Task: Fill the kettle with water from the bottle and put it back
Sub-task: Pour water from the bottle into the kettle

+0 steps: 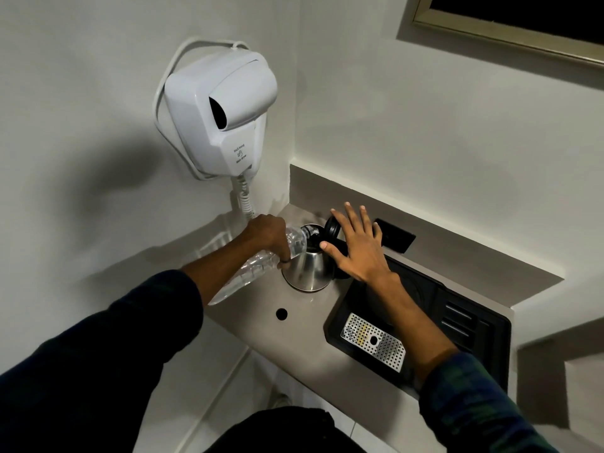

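Observation:
A steel kettle (pixel 309 269) stands on the grey counter (pixel 300 325) in the corner, its black lid (pixel 331 231) tipped up and open. My left hand (pixel 266 235) grips a clear plastic bottle (pixel 258 264), tilted so that its neck rests at the kettle's open mouth. My right hand (pixel 358 245) is spread flat with fingers apart, lying over the kettle's black handle side; it holds nothing that I can see. The handle itself is mostly hidden under that hand.
A black tray (pixel 470 325) with a perforated metal drip grate (pixel 372 341) sits right of the kettle. A white wall-mounted hair dryer (pixel 219 106) with a coiled cord hangs above left. A round hole (pixel 281 314) is in the counter; a black socket plate (pixel 397 238) is behind.

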Action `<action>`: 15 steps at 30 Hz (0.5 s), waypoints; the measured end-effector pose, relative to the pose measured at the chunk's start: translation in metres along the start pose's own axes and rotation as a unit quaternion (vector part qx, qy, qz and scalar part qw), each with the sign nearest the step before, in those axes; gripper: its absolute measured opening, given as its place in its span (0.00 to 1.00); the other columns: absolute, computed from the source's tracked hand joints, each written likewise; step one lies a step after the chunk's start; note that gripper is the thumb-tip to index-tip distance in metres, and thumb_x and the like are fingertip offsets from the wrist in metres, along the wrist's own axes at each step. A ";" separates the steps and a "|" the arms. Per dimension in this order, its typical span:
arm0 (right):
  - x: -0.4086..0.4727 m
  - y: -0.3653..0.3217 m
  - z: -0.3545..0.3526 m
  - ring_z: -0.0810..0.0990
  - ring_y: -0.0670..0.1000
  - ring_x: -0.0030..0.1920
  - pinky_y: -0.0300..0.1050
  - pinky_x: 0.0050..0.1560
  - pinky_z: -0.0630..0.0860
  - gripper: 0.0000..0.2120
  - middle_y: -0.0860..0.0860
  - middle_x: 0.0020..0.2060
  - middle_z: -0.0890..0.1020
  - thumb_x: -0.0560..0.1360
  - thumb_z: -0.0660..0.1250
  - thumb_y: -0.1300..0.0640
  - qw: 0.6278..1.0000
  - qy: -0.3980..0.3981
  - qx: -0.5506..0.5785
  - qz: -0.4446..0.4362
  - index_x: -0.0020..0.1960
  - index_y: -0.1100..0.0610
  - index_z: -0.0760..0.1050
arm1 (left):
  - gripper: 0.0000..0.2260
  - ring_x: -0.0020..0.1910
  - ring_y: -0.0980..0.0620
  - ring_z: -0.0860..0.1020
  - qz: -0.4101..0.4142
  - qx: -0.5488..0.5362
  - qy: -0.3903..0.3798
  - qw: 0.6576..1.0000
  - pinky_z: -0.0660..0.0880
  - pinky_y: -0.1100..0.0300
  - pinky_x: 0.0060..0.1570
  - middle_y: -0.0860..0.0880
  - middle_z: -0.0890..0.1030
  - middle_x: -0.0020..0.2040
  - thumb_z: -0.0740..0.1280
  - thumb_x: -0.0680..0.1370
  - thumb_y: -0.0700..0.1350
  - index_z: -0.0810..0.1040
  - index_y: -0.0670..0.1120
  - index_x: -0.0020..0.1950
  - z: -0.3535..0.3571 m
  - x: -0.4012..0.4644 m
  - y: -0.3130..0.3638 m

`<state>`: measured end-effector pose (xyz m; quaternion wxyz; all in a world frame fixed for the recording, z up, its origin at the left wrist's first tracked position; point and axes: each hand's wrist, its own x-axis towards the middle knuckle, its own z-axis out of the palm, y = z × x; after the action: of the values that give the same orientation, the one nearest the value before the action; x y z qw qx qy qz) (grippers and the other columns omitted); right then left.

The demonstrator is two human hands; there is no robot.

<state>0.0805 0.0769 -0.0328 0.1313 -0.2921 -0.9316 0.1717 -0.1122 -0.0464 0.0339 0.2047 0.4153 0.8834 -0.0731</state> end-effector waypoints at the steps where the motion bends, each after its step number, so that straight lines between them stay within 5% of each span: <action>1: 0.000 0.000 0.000 0.41 0.58 0.85 0.75 0.80 0.48 0.39 0.50 0.86 0.50 0.77 0.55 0.27 1.000 -0.001 0.001 0.001 0.84 0.41 0.52 | 0.29 0.44 0.47 0.80 0.004 -0.004 0.005 1.000 0.77 0.57 0.42 0.49 0.82 0.46 0.83 0.58 0.56 0.79 0.46 0.53 0.002 0.001 0.000; 10: 0.001 -0.001 -0.003 0.42 0.59 0.86 0.74 0.79 0.50 0.42 0.51 0.86 0.51 0.75 0.54 0.25 1.000 -0.008 0.014 0.000 0.84 0.41 0.52 | 0.33 0.45 0.46 0.81 0.040 -0.071 0.056 0.995 0.75 0.57 0.42 0.48 0.82 0.48 0.83 0.59 0.58 0.80 0.44 0.58 0.022 0.012 -0.004; 15: 0.009 -0.004 0.001 0.45 0.59 0.85 0.76 0.76 0.55 0.40 0.51 0.86 0.53 0.78 0.63 0.32 0.999 -0.018 0.040 0.010 0.84 0.42 0.52 | 0.38 0.54 0.43 0.84 0.047 -0.170 0.108 0.978 0.80 0.55 0.48 0.45 0.85 0.57 0.85 0.59 0.55 0.77 0.43 0.63 0.035 0.013 -0.013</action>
<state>0.0710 0.0787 -0.0308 0.1241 -0.2924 -0.9235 0.2149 -0.1188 -0.0559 -0.0041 0.1787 0.4210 0.8793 0.1330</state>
